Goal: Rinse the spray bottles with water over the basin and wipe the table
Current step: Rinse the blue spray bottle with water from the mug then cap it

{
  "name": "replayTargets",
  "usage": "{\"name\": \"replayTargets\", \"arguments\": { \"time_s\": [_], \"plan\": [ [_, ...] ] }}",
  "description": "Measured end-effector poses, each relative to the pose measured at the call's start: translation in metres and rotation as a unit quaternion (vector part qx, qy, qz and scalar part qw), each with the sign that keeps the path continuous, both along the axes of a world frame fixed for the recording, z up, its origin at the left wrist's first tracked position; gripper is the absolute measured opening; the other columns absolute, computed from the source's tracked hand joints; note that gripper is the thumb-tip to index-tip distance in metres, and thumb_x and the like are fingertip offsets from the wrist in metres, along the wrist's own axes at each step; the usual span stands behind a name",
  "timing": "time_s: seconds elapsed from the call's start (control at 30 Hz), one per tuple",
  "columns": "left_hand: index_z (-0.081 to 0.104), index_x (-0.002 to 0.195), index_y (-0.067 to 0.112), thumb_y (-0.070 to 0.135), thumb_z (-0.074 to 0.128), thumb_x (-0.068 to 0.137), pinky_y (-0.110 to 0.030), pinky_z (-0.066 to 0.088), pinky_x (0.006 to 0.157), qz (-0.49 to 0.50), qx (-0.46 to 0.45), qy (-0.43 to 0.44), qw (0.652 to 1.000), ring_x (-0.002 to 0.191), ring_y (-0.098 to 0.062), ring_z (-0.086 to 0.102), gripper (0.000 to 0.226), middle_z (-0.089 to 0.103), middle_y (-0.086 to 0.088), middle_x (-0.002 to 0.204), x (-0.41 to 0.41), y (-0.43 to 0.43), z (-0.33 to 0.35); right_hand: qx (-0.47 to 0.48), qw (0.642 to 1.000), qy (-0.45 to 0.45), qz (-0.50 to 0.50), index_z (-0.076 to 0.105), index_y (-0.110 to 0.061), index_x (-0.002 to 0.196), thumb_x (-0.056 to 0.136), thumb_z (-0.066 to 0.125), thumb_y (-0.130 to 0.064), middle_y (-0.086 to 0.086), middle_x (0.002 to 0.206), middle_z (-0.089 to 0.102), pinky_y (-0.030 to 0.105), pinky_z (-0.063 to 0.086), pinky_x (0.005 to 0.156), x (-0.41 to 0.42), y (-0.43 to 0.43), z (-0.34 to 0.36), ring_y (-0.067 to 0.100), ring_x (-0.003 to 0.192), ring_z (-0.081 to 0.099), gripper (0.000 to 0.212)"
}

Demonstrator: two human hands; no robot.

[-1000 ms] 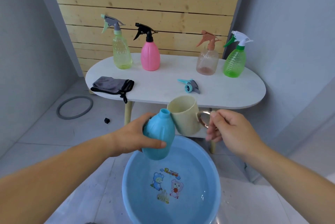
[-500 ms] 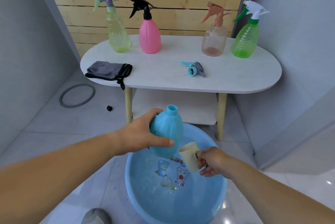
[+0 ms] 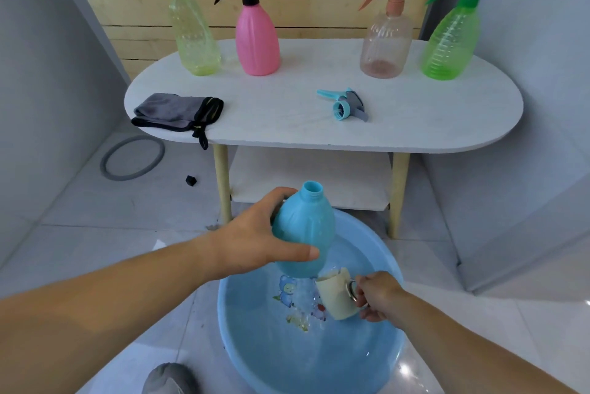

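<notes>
The left hand (image 3: 255,240) gripped the blue bottle (image 3: 303,234) around its body, thumb across the front, and held it upright, open neck up, above the far side of the basin (image 3: 393,269). The right hand (image 3: 378,294) pinched the handle of the cream cup (image 3: 335,298), tilted low inside the basin with water splashing at its mouth. On the table (image 3: 287,125) behind lay the spray head (image 3: 343,103) and a grey cloth (image 3: 174,111); a yellow-green bottle (image 3: 194,36), a pink bottle (image 3: 257,39), a peach bottle (image 3: 384,45) and a green bottle (image 3: 450,45) stood along its back edge.

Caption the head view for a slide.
The left hand holds the uncapped blue bottle over the basin while the right hand holds a cream cup low inside it.
</notes>
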State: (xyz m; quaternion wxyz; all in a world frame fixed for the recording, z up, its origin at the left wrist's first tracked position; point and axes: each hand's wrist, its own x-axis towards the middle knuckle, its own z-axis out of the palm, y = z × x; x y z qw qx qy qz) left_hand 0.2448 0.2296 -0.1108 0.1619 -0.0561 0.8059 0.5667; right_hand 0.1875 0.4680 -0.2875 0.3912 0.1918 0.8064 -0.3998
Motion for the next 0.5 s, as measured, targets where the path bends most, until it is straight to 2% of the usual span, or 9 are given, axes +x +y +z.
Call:
{"name": "replayTargets", "arguments": {
  "time_s": [0.13,0.5],
  "plan": [
    [0.05,0.134,0.036,0.015,0.09,0.077,-0.026,0.06,0.087,0.004,0.004,0.001,1.0,0.107,-0.005,0.069,0.073,0.067,0.006,0.121,-0.0003,-0.0008,-0.0002,0.009,1.0,0.009,0.019,0.059,-0.008,0.082,0.1,0.046,-0.028,0.011,0.07,0.064,0.025,0.051,0.051,0.0061,-0.0016,-0.0051,0.022,0.047,0.059,0.03],
    [0.049,0.135,0.037,0.018,0.091,0.076,-0.028,0.061,0.09,0.008,0.002,0.004,1.0,0.106,-0.005,0.069,0.074,0.067,0.006,0.122,0.0022,-0.0078,0.001,-0.015,1.0,0.011,0.013,0.056,-0.009,0.078,0.101,0.046,-0.028,0.01,0.067,0.063,0.028,0.052,0.055,0.0103,0.0026,-0.0063,0.022,0.05,0.059,0.031]
  ]
}}
